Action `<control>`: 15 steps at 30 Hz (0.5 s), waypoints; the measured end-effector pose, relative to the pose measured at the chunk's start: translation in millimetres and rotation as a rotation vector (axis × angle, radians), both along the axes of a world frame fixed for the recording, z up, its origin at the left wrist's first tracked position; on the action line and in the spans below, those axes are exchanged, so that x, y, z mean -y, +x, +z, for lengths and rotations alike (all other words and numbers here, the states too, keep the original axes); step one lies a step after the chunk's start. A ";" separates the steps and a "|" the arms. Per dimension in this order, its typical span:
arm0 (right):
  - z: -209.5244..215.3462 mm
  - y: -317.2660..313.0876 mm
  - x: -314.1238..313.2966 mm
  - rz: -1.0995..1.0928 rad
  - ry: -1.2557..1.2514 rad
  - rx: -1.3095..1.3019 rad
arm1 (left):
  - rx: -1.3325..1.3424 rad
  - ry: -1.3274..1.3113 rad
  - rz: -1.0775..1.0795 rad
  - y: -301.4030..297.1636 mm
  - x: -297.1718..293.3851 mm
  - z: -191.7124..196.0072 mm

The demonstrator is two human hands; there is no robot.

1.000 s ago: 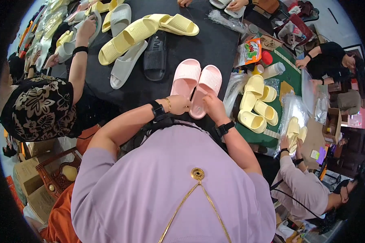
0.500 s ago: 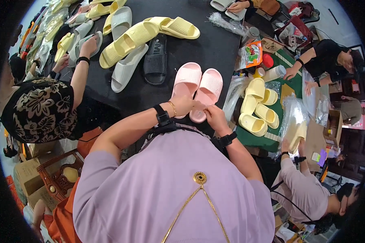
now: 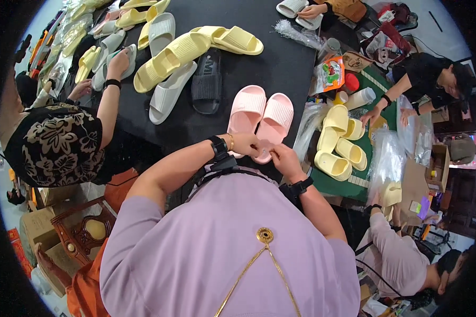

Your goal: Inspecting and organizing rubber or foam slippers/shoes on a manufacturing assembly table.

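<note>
A pair of pink slide slippers lies side by side at the near edge of the black table, toes pointing away from me. My left hand (image 3: 245,143) is closed in a pinch above the heel end of the left pink slipper (image 3: 248,103), its fingertips reaching toward the right one. My right hand (image 3: 285,160) pinches beside the heel of the right pink slipper (image 3: 277,113). Both sets of fingertips meet over that heel, at a small pale spot too small to name. Beyond the pair lies a black slipper (image 3: 206,84), with a grey slipper (image 3: 166,98) next to it.
Several yellow slippers (image 3: 170,55) lie across the black table (image 3: 269,63). At left a person in a flowered top (image 3: 58,140) handles a pale slipper. At right, more yellow slippers (image 3: 334,165) rest on a green mat (image 3: 328,187), near co-workers and plastic bags.
My left hand has shifted slightly right, its fingers drawn into a pinch beside my right hand's fingertips. The whole view has moved a little. The pink slippers still lie together.
</note>
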State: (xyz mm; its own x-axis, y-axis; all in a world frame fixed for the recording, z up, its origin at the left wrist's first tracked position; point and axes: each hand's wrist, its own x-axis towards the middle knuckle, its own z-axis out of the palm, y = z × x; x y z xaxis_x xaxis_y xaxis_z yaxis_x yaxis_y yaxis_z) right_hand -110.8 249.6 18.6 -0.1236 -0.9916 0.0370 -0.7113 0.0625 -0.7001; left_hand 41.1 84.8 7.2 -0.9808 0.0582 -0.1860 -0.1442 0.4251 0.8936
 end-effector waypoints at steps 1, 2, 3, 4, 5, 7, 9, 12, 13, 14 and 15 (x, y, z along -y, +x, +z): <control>-3.1 0.3 0.5 -0.012 -0.007 -0.010 | -0.049 -0.017 0.025 -0.7 3.8 0.4; -6.0 0.6 1.5 -0.023 -0.015 -0.021 | -0.052 -0.023 0.021 -1.6 7.8 0.9; -8.9 1.0 2.9 -0.025 -0.022 -0.056 | -0.035 -0.240 0.044 -2.3 12.0 1.5; -8.8 1.8 7.2 -0.023 -0.031 -0.060 | -0.018 -0.459 0.075 -2.8 18.1 2.3; -8.6 2.9 11.7 -0.030 -0.053 -0.143 | -0.022 -0.468 0.078 -2.3 22.5 -1.7; -9.7 3.0 23.3 -0.020 -0.076 -0.325 | -0.213 -0.909 0.127 0.4 26.7 -10.3; -11.6 1.4 38.2 -0.035 -0.185 -0.365 | -0.247 -0.889 0.215 4.4 29.4 -12.7; -15.0 -1.7 47.0 -0.051 -0.154 -0.385 | -0.312 -0.839 0.338 9.7 30.0 -10.1; -14.4 -1.7 50.5 -0.084 -0.186 -0.378 | -0.347 -0.819 0.383 11.1 30.3 -8.0; -13.9 -1.5 52.9 -0.117 -0.216 -0.370 | -0.381 -0.799 0.426 12.1 30.3 -6.1; -13.1 -1.4 54.0 -0.122 -0.211 -0.367 | -0.379 -0.795 0.421 12.0 31.5 -4.2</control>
State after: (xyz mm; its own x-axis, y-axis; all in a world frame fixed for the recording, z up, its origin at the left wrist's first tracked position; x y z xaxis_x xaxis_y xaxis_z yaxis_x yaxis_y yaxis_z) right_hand -112.3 195.6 5.4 -0.1797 -0.9366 0.3009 -0.9117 0.0437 -0.4084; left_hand 53.1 53.3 3.1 -0.8957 -0.3165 0.3124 -0.1843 0.9035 0.3870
